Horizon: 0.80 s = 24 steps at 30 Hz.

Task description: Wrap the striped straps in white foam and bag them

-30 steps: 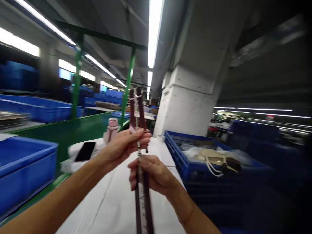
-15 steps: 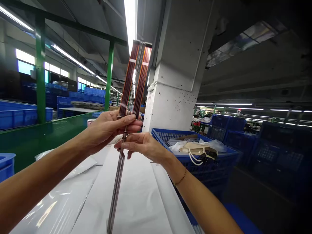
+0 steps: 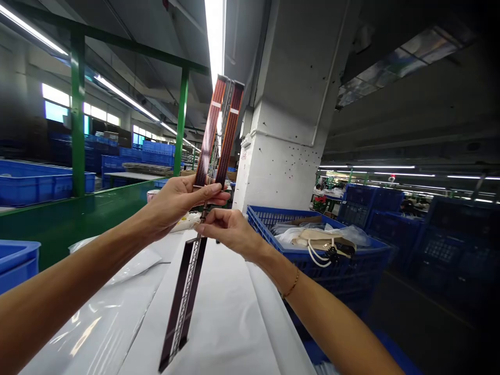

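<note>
A long thin model piece like a solar panel array [image 3: 229, 130] stands nearly upright, leaning a little, in front of me. Its upper half has two orange-and-black gridded strips with a grey lattice between them. The lower half [image 3: 174, 317] has two dark strips flanking a similar lattice and hangs over the white surface. My left hand [image 3: 187, 200] is closed on the bottom of the upper panels, thumb in front. Just below it, my right hand [image 3: 230, 232] pinches the thin rod joining the two halves; its fingertips partly hide the joint.
White sheets and clear plastic film [image 3: 94, 317] cover the table below my hands. A blue crate [image 3: 320, 255] with bagged items and a cord stands to the right, before a white pillar [image 3: 279, 166]. Blue bins [image 3: 19, 265] and a green partition [image 3: 105, 205] are at left.
The lower half has turned about its long axis, from nearly edge-on to showing both dark strips. Both hands keep their hold, and the view has shifted slightly.
</note>
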Each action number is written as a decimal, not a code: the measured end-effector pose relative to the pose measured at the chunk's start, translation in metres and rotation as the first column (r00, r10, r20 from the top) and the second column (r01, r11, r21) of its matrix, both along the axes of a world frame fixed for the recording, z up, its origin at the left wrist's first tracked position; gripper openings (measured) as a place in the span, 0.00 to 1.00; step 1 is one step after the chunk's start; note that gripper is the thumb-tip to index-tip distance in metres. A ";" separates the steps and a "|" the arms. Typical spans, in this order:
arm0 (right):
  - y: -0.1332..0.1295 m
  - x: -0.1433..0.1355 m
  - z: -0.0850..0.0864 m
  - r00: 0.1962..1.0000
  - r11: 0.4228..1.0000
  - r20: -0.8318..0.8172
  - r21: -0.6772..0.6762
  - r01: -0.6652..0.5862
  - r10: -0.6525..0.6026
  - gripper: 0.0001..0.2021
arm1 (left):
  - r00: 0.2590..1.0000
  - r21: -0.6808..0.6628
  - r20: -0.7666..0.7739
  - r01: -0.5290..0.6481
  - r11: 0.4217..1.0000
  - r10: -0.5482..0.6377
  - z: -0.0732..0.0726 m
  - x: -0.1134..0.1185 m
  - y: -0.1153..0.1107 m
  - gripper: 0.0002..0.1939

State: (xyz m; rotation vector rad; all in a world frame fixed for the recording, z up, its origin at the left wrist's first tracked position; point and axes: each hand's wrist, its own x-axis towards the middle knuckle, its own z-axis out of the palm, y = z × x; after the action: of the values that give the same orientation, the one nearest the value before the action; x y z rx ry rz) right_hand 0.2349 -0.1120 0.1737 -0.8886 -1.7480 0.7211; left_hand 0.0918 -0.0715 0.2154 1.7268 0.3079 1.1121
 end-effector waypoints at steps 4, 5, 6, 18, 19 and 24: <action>0.001 -0.001 -0.005 0.999 0.999 -0.012 -0.015 -0.047 0.046 0.19 | 0.999 -0.034 0.019 0.034 0.999 -0.033 -0.002 0.000 0.002 0.11; 0.000 0.000 -0.005 0.998 0.997 0.009 -0.025 -0.067 0.067 0.19 | 0.999 -0.049 0.018 0.048 0.998 -0.047 -0.002 -0.001 0.002 0.10; 0.000 0.000 -0.005 0.996 0.996 0.022 -0.037 -0.083 0.084 0.19 | 0.998 -0.062 0.014 0.060 0.996 -0.060 -0.002 -0.002 0.001 0.10; -0.008 -0.010 -0.005 0.997 0.997 0.043 -0.059 -0.056 0.059 0.15 | 0.999 -0.019 -0.006 0.034 0.999 -0.034 -0.009 -0.014 -0.002 0.12; -0.007 -0.009 -0.006 0.993 0.993 0.050 -0.061 -0.103 0.106 0.14 | 0.999 -0.017 -0.008 0.043 0.999 -0.043 -0.010 -0.016 -0.002 0.12; -0.005 -0.018 -0.017 0.999 0.999 0.030 0.026 0.041 -0.042 0.19 | 0.998 0.005 0.016 0.065 0.998 -0.065 -0.017 -0.020 -0.001 0.13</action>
State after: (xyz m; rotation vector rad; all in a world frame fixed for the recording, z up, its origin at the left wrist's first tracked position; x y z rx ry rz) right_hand 0.2173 -0.1170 0.1571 -0.9199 -1.7572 0.6595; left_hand 0.0720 -0.0723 0.1982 1.7194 0.2372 1.0796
